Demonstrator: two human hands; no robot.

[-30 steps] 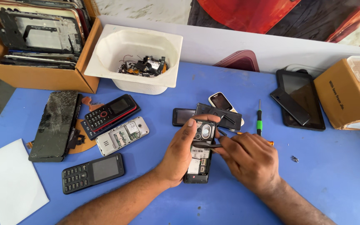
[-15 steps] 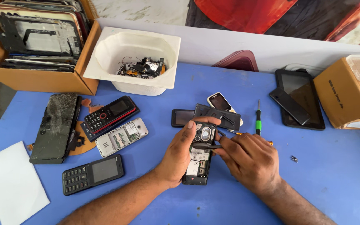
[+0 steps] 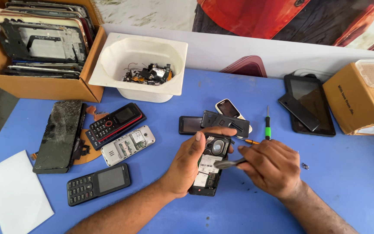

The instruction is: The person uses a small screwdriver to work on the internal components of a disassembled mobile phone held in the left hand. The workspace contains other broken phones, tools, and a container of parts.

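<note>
My left hand [image 3: 190,162] grips a small black phone [image 3: 209,166] lying face down on the blue table [image 3: 347,182], its back cover off and the inner parts showing. My right hand [image 3: 272,167] pinches a thin dark metal tool [image 3: 229,164] whose tip rests across the middle of the open phone. A black back cover [image 3: 226,121] lies just beyond the phone. A green-handled screwdriver [image 3: 267,125] lies right behind my right hand.
A white tub [image 3: 109,65] of small parts and a cardboard box [image 3: 35,86] of phone frames stand at the back left. Several keypad phones [image 3: 117,121] and a cracked screen [image 3: 59,135] lie left. A tablet [image 3: 310,104] and a tan box [image 3: 356,104] sit at right.
My right hand has drawn slightly to the right and now holds the thin tool across the phone's middle. My left hand keeps its grip on the phone.
</note>
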